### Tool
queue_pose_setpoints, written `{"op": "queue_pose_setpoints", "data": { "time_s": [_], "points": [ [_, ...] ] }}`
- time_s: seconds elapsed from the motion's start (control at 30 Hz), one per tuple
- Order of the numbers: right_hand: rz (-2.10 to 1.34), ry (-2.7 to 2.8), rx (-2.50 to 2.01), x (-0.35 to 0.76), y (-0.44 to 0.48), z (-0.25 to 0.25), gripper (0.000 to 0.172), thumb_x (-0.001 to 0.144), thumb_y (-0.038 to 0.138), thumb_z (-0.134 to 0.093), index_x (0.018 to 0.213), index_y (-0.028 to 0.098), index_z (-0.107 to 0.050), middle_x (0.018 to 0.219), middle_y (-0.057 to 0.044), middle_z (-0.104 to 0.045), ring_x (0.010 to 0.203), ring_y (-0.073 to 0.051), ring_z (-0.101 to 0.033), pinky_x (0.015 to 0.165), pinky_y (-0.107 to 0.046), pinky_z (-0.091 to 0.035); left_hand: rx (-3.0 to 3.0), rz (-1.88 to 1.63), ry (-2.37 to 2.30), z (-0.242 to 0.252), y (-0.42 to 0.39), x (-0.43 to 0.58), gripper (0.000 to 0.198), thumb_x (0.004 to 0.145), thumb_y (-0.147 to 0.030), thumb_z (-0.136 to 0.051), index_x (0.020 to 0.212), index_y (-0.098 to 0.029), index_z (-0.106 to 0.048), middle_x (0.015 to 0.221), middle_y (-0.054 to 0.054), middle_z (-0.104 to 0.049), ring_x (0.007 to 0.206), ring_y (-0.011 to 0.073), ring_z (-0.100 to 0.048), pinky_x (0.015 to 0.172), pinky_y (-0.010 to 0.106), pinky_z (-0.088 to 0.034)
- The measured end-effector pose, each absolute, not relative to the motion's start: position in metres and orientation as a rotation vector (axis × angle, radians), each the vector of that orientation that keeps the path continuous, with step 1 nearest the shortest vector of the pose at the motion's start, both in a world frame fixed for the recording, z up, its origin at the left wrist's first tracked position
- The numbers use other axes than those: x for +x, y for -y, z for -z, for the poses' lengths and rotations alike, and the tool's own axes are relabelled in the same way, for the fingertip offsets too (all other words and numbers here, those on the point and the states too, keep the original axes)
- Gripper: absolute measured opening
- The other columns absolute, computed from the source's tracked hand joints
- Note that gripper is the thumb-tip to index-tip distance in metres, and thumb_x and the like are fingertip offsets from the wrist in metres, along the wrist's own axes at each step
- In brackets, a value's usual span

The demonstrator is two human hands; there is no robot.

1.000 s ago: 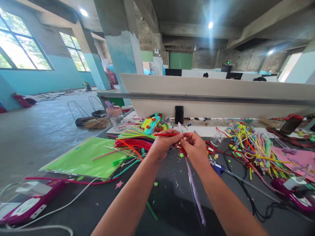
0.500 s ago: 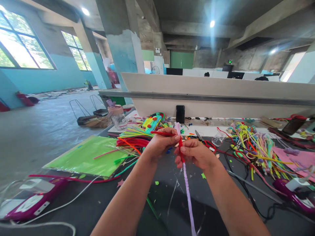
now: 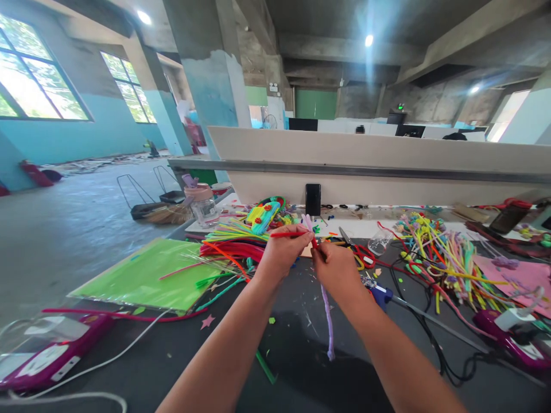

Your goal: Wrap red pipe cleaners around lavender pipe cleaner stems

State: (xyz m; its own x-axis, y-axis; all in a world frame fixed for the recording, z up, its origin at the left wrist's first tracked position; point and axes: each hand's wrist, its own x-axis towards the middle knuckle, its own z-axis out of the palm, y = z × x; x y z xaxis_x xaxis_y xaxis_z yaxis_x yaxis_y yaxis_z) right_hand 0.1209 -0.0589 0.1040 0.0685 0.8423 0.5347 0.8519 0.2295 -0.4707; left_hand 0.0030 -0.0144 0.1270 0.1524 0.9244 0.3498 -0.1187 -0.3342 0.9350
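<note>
Above the middle of the dark table [image 3: 297, 350], a lilac pipe cleaner [image 3: 327, 315] and a red pipe cleaner [image 3: 286, 234] are held between both hands. Left hand [image 3: 282, 255]: grip pressed together, the red one pinched between thumb and fingers, its free end stuck out to the left, roughly level. Right hand [image 3: 338, 272]: grip closed on the lilac stem just beside the left pinch, where red is seen wound round it. The lilac tip is seen poking up just above both grips. The long tail hangs below the right hand, curled at the end; whether it touches the table cannot be told. Fingertips of the two hands are touching. To the left, a bundle of pipe cleaners [image 3: 232, 244] is laid beside a green sheet [image 3: 146, 275] in clear wrap. To the right, red-handled scissors [image 3: 359, 256], a blue-tipped tool [image 3: 379, 295] and a tangled pile [image 3: 434, 255] are spread. A black phone [image 3: 313, 199] is propped upright behind. Markings on the magenta device [image 3: 47, 355] are too blurred to be read.
</note>
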Motion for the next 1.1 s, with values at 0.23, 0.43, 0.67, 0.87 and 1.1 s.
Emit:
{"op": "queue_pose_setpoints", "data": {
  "time_s": [0.23, 0.43, 0.67, 0.87, 1.1],
  "points": [
    [0.178, 1.793, -1.686, 0.116, 0.062, -0.101, 0.023, 0.086, 0.028, -0.043, 0.08, 0.016, -0.062, 0.07, -0.01, -0.066, 0.066, -0.02, -0.061, 0.061, -0.029, -0.036, 1.743, -1.502, -0.966, -0.127, 0.019, 0.007, 0.015, 0.068, -0.023, -0.063, 0.055, -0.015, -0.06, 0.056, -0.003, -0.056, 0.059, 0.0102, -0.049, 0.059, 0.02, -0.039],
    [-0.612, 1.778, -1.223, 0.131, 0.071, -0.121, 0.03, 0.085, 0.035, -0.048, 0.062, 0.017, -0.058, 0.059, -0.002, -0.062, 0.058, -0.014, -0.058, 0.054, -0.024, -0.039, 1.468, -1.258, -0.726, -0.142, 0.029, -0.006, 0.014, 0.067, -0.025, -0.068, 0.065, -0.015, -0.058, 0.055, -0.004, -0.053, 0.049, 0.0065, -0.045, 0.048, 0.018, -0.034],
    [-1.641, 1.447, -0.602, 0.142, 0.069, -0.122, 0.034, 0.076, 0.046, -0.06, 0.087, 0.014, -0.061, 0.065, -0.003, -0.068, 0.05, -0.014, -0.063, 0.039, -0.018, -0.036, 1.222, -0.984, -0.485, -0.148, 0.035, -0.015, 0.022, 0.064, -0.024, -0.072, 0.066, -0.014, -0.052, 0.053, -0.003, -0.052, 0.042, 0.0057, -0.046, 0.042, 0.017, -0.035],
    [-1.464, 1.41, -0.778, 0.14, 0.064, -0.122, 0.03, 0.069, 0.041, -0.067, 0.068, 0.013, -0.057, 0.054, -0.002, -0.065, 0.043, -0.012, -0.06, 0.04, -0.018, -0.035, 1.308, -1.011, -0.574, -0.146, 0.028, -0.014, 0.025, 0.064, -0.027, -0.072, 0.061, -0.013, -0.051, 0.049, -0.004, -0.047, 0.043, 0.0043, -0.042, 0.041, 0.016, -0.03],
    [-0.703, 1.575, -1.246, 0.134, 0.064, -0.122, 0.025, 0.077, 0.03, -0.055, 0.055, 0.018, -0.053, 0.047, 0.002, -0.057, 0.042, -0.011, -0.051, 0.043, -0.021, -0.033, 1.398, -1.099, -0.66, -0.133, 0.018, -0.002, 0.022, 0.07, -0.03, -0.067, 0.063, -0.013, -0.055, 0.05, -0.003, -0.046, 0.044, 0.0044, -0.039, 0.042, 0.017, -0.027]
  ]
}}
